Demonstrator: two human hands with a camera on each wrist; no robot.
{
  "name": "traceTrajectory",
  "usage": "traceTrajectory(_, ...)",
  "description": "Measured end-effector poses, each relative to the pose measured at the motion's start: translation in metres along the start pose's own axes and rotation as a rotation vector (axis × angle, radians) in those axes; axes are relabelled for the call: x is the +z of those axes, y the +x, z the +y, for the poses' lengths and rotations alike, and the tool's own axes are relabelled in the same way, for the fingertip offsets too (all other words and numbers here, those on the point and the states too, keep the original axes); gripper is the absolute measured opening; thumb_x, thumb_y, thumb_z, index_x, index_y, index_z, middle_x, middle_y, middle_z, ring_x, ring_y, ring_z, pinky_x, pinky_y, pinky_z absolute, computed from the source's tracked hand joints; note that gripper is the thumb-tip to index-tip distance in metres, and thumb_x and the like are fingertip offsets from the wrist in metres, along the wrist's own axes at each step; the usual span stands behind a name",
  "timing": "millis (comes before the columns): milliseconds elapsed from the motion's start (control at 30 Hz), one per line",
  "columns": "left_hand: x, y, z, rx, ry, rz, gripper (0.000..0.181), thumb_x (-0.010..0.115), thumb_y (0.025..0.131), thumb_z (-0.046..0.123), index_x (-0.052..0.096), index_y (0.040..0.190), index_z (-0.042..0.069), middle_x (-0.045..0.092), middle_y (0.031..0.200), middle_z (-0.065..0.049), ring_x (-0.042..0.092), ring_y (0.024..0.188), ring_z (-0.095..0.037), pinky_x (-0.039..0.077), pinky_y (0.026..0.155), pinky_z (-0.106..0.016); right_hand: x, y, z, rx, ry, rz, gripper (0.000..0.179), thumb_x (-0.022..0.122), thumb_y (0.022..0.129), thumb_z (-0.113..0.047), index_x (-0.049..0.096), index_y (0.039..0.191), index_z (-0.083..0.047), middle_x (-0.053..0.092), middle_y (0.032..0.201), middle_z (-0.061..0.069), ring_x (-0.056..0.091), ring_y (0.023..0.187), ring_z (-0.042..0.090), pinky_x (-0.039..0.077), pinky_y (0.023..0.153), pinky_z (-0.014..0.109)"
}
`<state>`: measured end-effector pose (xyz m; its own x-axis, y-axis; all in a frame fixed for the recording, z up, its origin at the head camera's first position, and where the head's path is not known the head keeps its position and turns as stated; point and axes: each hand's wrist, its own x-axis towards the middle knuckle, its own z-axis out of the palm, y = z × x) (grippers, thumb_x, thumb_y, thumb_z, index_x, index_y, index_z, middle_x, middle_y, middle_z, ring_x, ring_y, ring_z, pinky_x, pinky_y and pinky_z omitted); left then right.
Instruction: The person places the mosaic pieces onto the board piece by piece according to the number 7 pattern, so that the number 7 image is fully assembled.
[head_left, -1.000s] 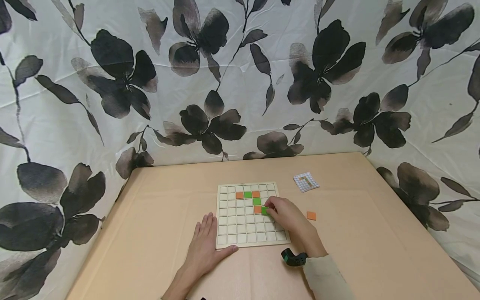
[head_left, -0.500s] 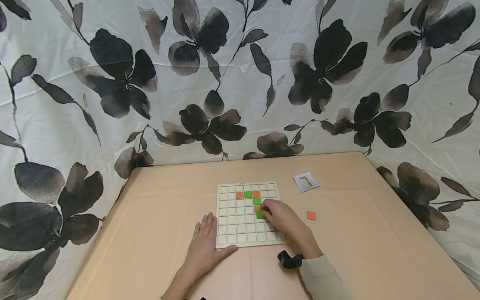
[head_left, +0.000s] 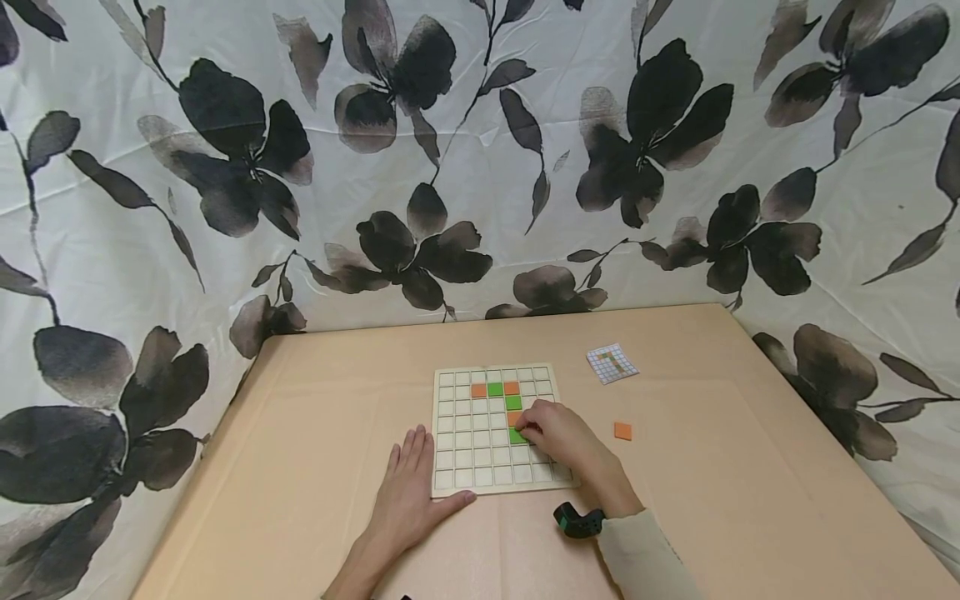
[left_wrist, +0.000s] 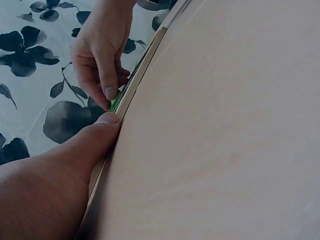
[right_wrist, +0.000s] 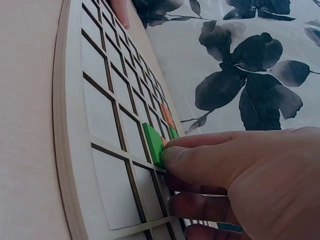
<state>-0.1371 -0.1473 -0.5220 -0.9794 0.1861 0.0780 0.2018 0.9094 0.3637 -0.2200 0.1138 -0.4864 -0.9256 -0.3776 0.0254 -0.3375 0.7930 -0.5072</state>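
Observation:
A wooden grid board (head_left: 465, 457) with white square cells lies on the table. In its upper part sit several orange tiles (head_left: 478, 391) and green tiles (head_left: 495, 389), forming a row that turns downward. My right hand (head_left: 566, 437) pinches a green tile (right_wrist: 153, 144) between thumb and forefinger, just below the lowest orange tile. In the right wrist view this tile stands slightly proud of the grid at one cell. My left hand (head_left: 408, 492) lies flat with fingers straight along the board's left side, its thumb (left_wrist: 106, 120) touching the near edge.
A loose orange tile (head_left: 622, 431) lies on the table right of the board. Behind it is a small card (head_left: 612, 364) printed with a grid pattern. A floral cloth (head_left: 525, 167) hangs behind the table (head_left: 322, 400).
My right hand has moved left and slightly down with the green tile, from beside the lowest orange tile to the cell below it. The left hand has stayed in place.

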Motion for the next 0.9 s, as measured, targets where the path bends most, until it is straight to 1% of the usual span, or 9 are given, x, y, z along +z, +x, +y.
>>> traceTrajectory(133,0.0001,0.0001,0.0003,-0.002,-0.006,0.002,0.118,0.057,0.080,0.081,0.031,0.153,-0.007,0.025,0.164,-0.023,0.021,0.154,-0.038,0.017,0.127,-0.053,-0.0001,-0.0004,0.0004,-0.008,-0.011,0.001,0.006,0.073,0.091,-0.014,0.078,0.092,-0.017,0.064,0.084,-0.009,0.052,0.073,0.005,0.051,0.069,0.022)
traceTrajectory(467,0.0000,-0.0001,0.0010,-0.007,-0.008,0.000,0.119,0.057,0.079,0.081,0.031,0.153,-0.007,0.025,0.164,-0.023,0.020,0.155,-0.038,0.017,0.127,-0.053,-0.0015,-0.0006,0.0000,-0.018,-0.008,-0.003,0.006,0.073,0.091,-0.014,0.078,0.092,-0.017,0.064,0.083,-0.009,0.051,0.072,0.006,0.049,0.067,0.021)
traceTrajectory(667,-0.0012,-0.0010,0.0018,-0.014,-0.018,-0.009,0.118,0.058,0.079,0.081,0.030,0.154,-0.007,0.024,0.165,-0.022,0.019,0.155,-0.037,0.016,0.128,-0.053,-0.0026,-0.0006,-0.0006,-0.036,-0.011,0.008,0.005,0.074,0.090,-0.014,0.077,0.092,-0.018,0.069,0.087,-0.007,0.056,0.077,0.007,0.054,0.073,0.027)
traceTrajectory(767,-0.0018,-0.0007,0.0019,-0.015,-0.019,-0.009,0.118,0.058,0.079,0.081,0.030,0.154,-0.007,0.023,0.165,-0.022,0.019,0.155,-0.037,0.015,0.128,-0.053,-0.0036,-0.0004,-0.0013,-0.026,-0.009,0.006,0.005,0.074,0.090,-0.014,0.076,0.094,-0.017,0.069,0.089,-0.006,0.056,0.079,0.008,0.054,0.075,0.028)
traceTrajectory(900,-0.0021,-0.0003,0.0017,-0.015,-0.020,-0.008,0.118,0.058,0.079,0.081,0.030,0.153,-0.007,0.024,0.165,-0.022,0.019,0.155,-0.037,0.015,0.128,-0.053,-0.0060,-0.0005,-0.0027,0.008,0.009,-0.008,0.006,0.074,0.091,-0.015,0.075,0.096,-0.016,0.065,0.085,-0.007,0.052,0.075,0.010,0.049,0.070,0.026)
